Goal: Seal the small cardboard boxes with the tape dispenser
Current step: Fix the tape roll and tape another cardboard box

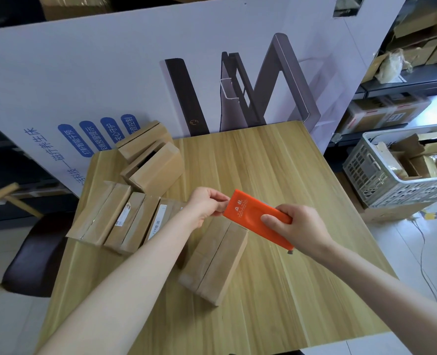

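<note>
Right hand grips the orange dispenser above a box on the counter. Left hand pinches the dispenser's front end. More boxes lie at left.

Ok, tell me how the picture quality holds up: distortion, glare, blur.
Head view: wide-angle bending curves the table edges; daylight glare whitens the floor at right; the shelves at far right are soft, while the orange dispenser and both hands stay fairly sharp.

A pale wooden table carries small cardboard boxes near its left side.
</note>
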{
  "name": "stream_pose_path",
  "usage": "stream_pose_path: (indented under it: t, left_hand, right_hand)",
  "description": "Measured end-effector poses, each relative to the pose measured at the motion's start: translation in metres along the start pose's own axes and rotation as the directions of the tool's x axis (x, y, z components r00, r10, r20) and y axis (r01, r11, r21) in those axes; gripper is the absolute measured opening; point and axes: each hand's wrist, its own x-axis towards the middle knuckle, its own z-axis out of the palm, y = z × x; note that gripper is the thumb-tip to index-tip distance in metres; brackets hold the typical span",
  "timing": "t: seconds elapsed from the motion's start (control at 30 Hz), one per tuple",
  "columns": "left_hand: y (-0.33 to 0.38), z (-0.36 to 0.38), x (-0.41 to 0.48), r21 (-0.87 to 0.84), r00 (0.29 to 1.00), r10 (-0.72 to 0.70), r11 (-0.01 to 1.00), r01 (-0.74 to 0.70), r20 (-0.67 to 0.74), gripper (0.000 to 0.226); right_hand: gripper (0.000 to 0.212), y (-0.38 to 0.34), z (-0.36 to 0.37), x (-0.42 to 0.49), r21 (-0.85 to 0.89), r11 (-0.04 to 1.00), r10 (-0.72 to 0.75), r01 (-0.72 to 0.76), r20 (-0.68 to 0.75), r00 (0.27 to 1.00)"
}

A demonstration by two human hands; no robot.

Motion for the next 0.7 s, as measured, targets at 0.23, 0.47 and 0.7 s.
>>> stream_pose_path:
  t: [0.23,0.47,0.7]
  left_hand:
    - [-0.009,-0.028,0.020,0.241,0.972,0.100,0.969,-0.048,-0.211,0.021]
    - [-0.022,-0.036,0.025,0.274,0.958,0.101,0.961,-0.025,-0.267,0.015]
    - [-0.038,-0.008,0.032,0.295,0.972,0.041,0.955,0.030,-0.232,0.017]
  right_hand:
    - [0.028,0.006,-0.007,-0.007,-0.081,0.996,0.046,-0.046,0.003,0.999]
    - [0.030,0.033,-0.020,-0.012,-0.077,0.991,0.107,-0.105,0.017,0.994]
    - [0.039,0.044,-0.006,0.009,-0.369,0.905,0.252,-0.214,0.058,0.966]
